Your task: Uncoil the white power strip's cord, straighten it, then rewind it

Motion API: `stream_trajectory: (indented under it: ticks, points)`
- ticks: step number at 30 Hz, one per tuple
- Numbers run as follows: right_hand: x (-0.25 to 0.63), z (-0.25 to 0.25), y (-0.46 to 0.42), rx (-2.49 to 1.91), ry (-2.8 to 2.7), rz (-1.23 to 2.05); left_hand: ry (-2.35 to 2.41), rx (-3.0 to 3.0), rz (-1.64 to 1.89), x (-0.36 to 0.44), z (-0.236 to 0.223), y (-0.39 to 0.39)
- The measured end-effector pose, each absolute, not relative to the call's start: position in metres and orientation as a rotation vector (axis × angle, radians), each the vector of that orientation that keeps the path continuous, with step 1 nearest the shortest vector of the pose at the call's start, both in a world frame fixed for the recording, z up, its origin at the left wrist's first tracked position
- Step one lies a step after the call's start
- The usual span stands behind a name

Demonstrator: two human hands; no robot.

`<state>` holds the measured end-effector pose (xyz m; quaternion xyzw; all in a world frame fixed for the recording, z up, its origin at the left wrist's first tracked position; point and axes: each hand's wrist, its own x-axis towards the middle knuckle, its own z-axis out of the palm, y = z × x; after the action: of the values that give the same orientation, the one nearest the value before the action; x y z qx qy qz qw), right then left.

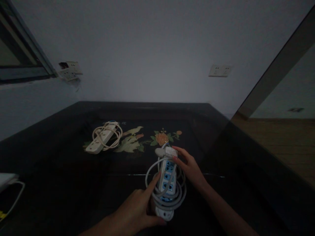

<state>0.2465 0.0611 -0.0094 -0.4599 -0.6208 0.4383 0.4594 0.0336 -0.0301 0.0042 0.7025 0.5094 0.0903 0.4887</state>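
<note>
A white power strip point(168, 179) with blue socket faces lies lengthwise between my hands, its grey-white cable point(180, 196) looped loosely around it. My left hand point(139, 208) grips the near left side, thumb at the near end and index finger along the edge. At the far end, my right hand point(188, 165) pinches a white block point(171, 152) on the strip, fingers above and thumb side below. A round pale plug point(159, 151) sits just left of that block. Whether the strip rests on the table or is lifted, I cannot tell.
A second white power strip point(102, 139) with a coiled cream cable lies at the left on the dark table point(147, 113), which has a painted flower pattern. A white device with a cable point(19, 188) is at the left edge. Wall sockets point(220, 70) are behind.
</note>
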Motion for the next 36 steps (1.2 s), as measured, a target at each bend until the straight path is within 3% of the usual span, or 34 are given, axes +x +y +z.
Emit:
stream_trajectory:
  ticks: [8,14,23,36]
  points:
    - [0.244,-0.007,0.057,-1.103,-1.589,1.033,1.048,1.598,0.229,0.005,0.014,-0.015]
    - [0.245,-0.005,0.057,-1.082,-1.637,1.001,1.346,1.407,1.08,0.002,0.02,0.027]
    - [0.241,-0.005,0.052,-1.027,-1.608,1.046,1.017,1.018,1.097,0.05,-0.015,0.04]
    - [0.23,0.006,0.048,-1.086,-1.799,0.917,0.974,1.073,1.163,0.043,-0.017,0.034]
